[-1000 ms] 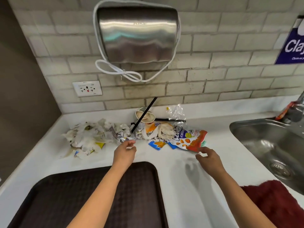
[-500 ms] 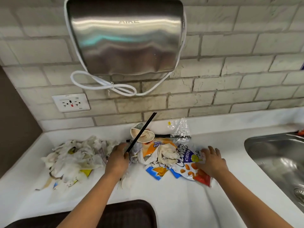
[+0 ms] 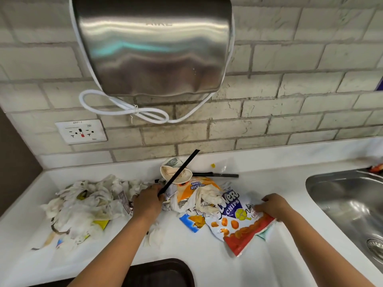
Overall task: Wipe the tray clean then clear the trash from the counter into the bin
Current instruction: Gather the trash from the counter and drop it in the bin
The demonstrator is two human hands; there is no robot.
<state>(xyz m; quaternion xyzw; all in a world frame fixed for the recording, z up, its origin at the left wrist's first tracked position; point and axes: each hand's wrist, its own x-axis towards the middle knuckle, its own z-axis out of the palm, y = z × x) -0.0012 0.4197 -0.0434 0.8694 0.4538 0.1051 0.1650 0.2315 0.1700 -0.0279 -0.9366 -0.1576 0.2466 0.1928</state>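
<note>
Trash (image 3: 128,200) under left hand (image 3: 148,200); right hand (image 3: 272,206) grips chip bag (image 3: 238,222).

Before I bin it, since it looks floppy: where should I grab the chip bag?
Take the chip bag by its crumpled upper right edge, coming from the sink side, where the right hand already grips it. It lies flat on the counter, so a flat face gives little to pinch; the bunched edge probably does. Its left part is tucked under tissues.
</note>
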